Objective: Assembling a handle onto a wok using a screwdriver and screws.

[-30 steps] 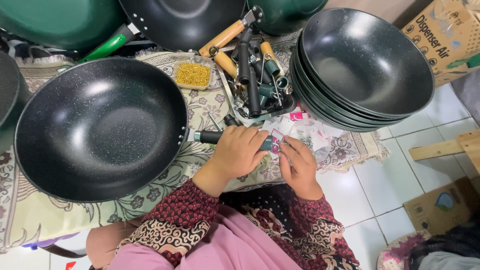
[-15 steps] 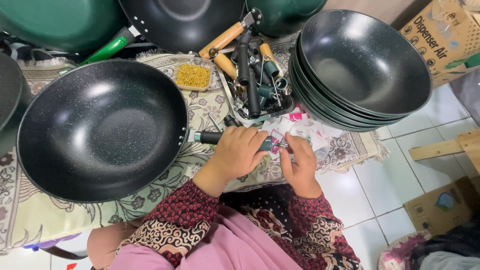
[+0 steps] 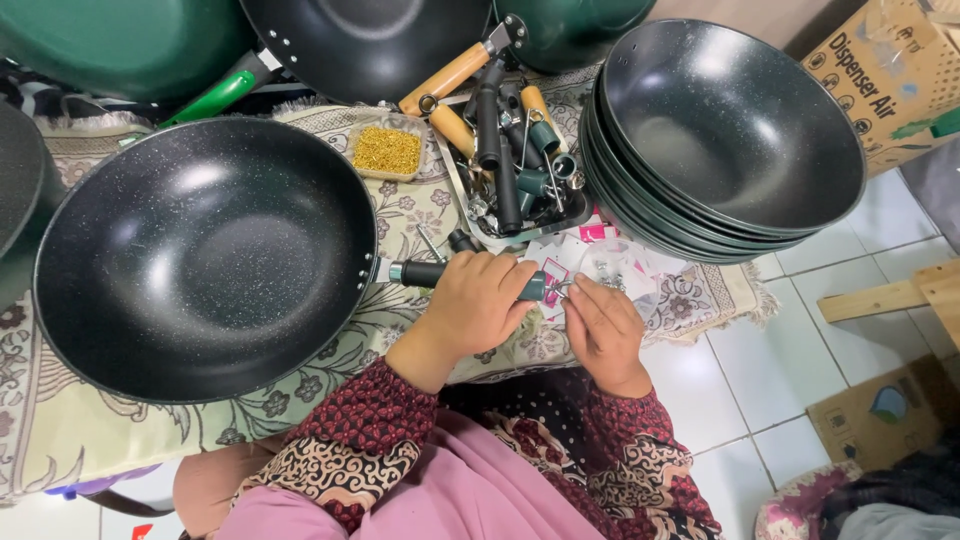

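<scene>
Left hand (image 3: pixel 478 300) is wrapped tight round the dark, straight handle (image 3: pixel 430 273) of the big black speckled non-stick wok (image 3: pixel 205 255), the handle's long axis running sideways from the wok's rim out past the fingers toward the other hand. Right hand (image 3: pixel 600 325) sits just beside it at the handle's free end, fingers pinched on something small there that I cannot make out. Behind the fingers lies a tray of spare handles and fittings (image 3: pixel 515 170).
</scene>
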